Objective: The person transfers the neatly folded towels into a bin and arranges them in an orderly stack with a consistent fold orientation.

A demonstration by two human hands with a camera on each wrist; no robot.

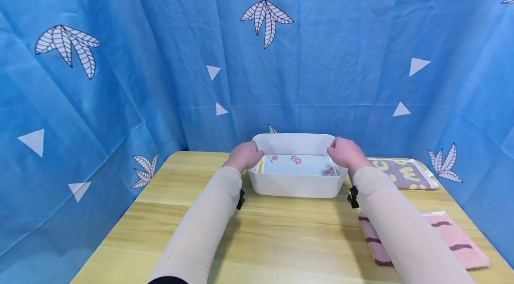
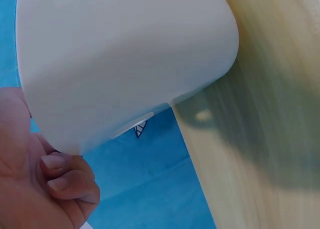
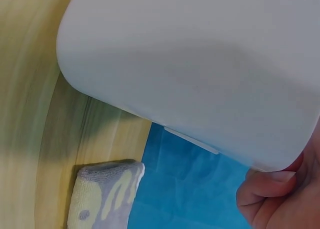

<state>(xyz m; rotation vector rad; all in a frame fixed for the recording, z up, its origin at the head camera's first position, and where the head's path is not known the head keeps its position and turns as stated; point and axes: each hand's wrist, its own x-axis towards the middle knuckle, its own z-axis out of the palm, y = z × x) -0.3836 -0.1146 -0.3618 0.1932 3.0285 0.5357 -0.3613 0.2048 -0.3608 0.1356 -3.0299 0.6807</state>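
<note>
Clamping left hand and right hand on ends of bin, with towel inside, toward far side of surface; probably positioning it, next needing to settle level and release evenly.

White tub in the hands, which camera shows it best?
The head view: it shows the white tub nearly whole, opening and patterned cloth inside included. Each wrist view catches only part of the white tub's outside, cropped by the frame.
</note>
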